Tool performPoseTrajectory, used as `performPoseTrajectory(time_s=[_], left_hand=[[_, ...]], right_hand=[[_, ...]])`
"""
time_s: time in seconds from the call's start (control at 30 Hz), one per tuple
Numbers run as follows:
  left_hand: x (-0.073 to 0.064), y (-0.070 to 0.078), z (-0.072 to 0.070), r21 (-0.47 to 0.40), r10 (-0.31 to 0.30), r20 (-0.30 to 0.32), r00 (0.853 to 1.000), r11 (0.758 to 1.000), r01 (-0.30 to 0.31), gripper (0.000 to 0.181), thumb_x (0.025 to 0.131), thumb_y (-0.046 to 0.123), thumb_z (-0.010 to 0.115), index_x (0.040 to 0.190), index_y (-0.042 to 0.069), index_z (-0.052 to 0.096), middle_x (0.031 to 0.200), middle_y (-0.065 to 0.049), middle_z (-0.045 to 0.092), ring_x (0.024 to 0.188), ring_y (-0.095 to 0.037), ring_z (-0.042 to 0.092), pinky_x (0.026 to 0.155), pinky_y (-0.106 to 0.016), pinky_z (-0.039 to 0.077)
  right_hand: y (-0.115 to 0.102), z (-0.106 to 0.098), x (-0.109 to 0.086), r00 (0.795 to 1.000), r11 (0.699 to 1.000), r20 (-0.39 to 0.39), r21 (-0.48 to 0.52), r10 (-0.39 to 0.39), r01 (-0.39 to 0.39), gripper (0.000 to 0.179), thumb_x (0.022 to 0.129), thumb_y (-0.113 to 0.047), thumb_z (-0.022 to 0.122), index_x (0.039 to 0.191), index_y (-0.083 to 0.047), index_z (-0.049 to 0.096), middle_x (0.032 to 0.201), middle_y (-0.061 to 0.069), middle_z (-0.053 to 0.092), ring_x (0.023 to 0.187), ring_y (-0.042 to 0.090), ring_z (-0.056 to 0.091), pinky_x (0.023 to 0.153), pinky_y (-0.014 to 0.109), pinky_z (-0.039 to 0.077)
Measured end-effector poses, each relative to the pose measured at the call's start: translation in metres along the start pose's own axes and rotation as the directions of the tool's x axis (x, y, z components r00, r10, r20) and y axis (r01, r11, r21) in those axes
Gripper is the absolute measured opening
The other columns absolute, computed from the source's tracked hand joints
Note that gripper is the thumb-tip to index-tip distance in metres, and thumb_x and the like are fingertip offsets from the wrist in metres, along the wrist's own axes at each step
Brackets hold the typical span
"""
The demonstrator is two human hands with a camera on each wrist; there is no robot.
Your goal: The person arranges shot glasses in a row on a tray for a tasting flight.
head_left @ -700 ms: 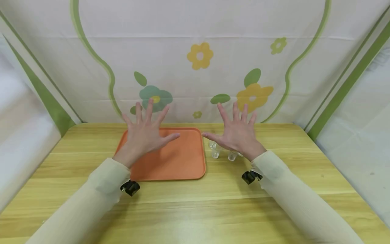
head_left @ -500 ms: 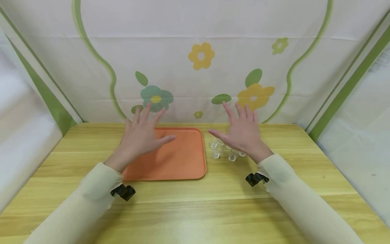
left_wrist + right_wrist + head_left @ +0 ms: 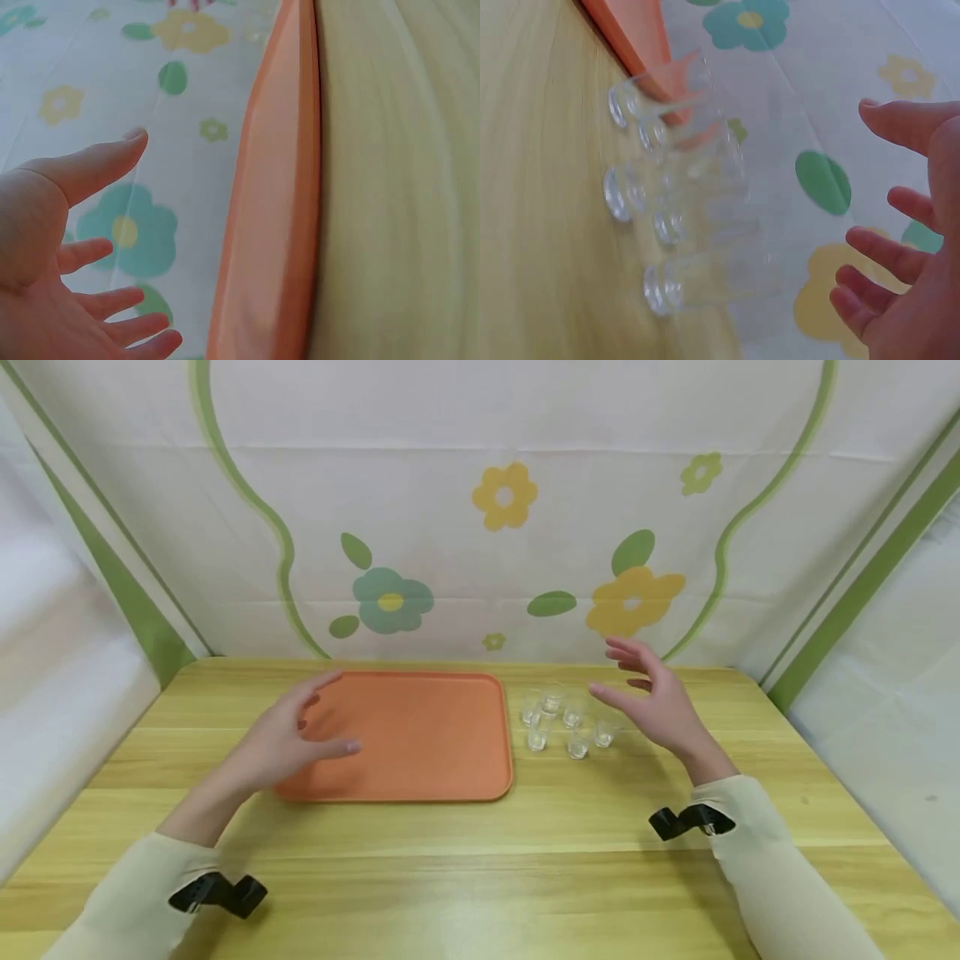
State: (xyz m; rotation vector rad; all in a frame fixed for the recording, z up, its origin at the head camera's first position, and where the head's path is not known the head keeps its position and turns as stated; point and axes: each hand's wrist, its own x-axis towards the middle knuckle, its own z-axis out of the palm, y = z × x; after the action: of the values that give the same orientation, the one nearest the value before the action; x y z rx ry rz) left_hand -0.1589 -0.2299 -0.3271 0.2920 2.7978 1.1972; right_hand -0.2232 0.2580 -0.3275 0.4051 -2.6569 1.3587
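Note:
My left hand (image 3: pixel 273 739) hovers over the left end of an orange tray (image 3: pixel 420 735), fingers loosely bent and thumb apart, holding nothing. In the left wrist view the tray's raised edge (image 3: pixel 300 195) runs beside that hand (image 3: pixel 52 255). Several small clear shot glasses (image 3: pixel 577 745) stand upright in a cluster just right of the tray. Above and right of them is my right hand (image 3: pixel 663 706), thumb spread from relaxed fingers, nothing in its grasp. The right wrist view shows the glasses (image 3: pixel 712 281) facing that hand (image 3: pixel 900 262), with a gap between.
Both the tray and the glasses rest on a wood-grain table (image 3: pixel 465 877). A white curtain (image 3: pixel 420 510) with printed flowers hangs behind the table's far edge, and pale cloth panels (image 3: pixel 892 693) flank it. Each sleeve cuff carries a black wrist camera (image 3: pixel 690 821).
Both hands have moved apart and lower, turning from spread palms-down to palms facing inward with softer fingers. More of the tray and the glasses is now uncovered.

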Motion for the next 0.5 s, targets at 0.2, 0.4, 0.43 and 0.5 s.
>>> performPoseTrajectory(time_s=[0.2,0.4,0.43,0.5], left_hand=[[-0.016,-0.029,-0.007,-0.077,-0.077,0.0,0.997,0.994,0.077,0.115,0.087,0.035,0.09,0.173,0.021,0.015,0.177,-0.025,0.011,0.15,-0.062,0.027,0.115,-0.076,0.034],[-0.022,-0.048,-0.009,-0.082,-0.137,0.044,0.99,0.987,0.14,0.125,0.088,0.036,0.088,0.172,0.008,0.0,0.172,-0.037,0.004,0.149,-0.064,0.025,0.11,-0.078,0.037],[-0.022,-0.051,-0.009,-0.087,-0.141,0.053,0.989,0.985,0.146,0.125,0.088,0.036,0.088,0.171,0.007,-0.001,0.172,-0.037,0.006,0.148,-0.063,0.028,0.11,-0.075,0.04],[-0.023,-0.054,-0.009,-0.113,-0.143,0.076,0.987,0.982,0.151,0.124,0.089,0.034,0.087,0.171,0.006,-0.002,0.171,-0.038,0.012,0.147,-0.06,0.036,0.107,-0.065,0.048]], right_hand=[[0.03,-0.01,-0.007,0.996,0.993,0.07,0.104,0.057,-0.064,0.068,0.101,-0.032,0.075,0.162,-0.026,0.045,0.158,0.01,0.054,0.138,0.028,0.049,0.098,0.02,0.048],[0.051,-0.013,-0.013,0.974,0.965,0.177,0.195,0.142,-0.176,0.071,0.102,-0.032,0.074,0.164,-0.021,0.039,0.164,0.022,0.044,0.146,0.042,0.047,0.097,0.016,0.052],[0.053,-0.013,-0.014,0.972,0.961,0.183,0.204,0.149,-0.186,0.071,0.102,-0.032,0.073,0.164,-0.021,0.039,0.164,0.022,0.044,0.145,0.04,0.049,0.098,0.016,0.052],[0.057,-0.012,-0.016,0.97,0.954,0.192,0.228,0.149,-0.192,0.071,0.102,-0.029,0.073,0.163,-0.018,0.039,0.163,0.025,0.044,0.142,0.034,0.054,0.098,0.017,0.054]])
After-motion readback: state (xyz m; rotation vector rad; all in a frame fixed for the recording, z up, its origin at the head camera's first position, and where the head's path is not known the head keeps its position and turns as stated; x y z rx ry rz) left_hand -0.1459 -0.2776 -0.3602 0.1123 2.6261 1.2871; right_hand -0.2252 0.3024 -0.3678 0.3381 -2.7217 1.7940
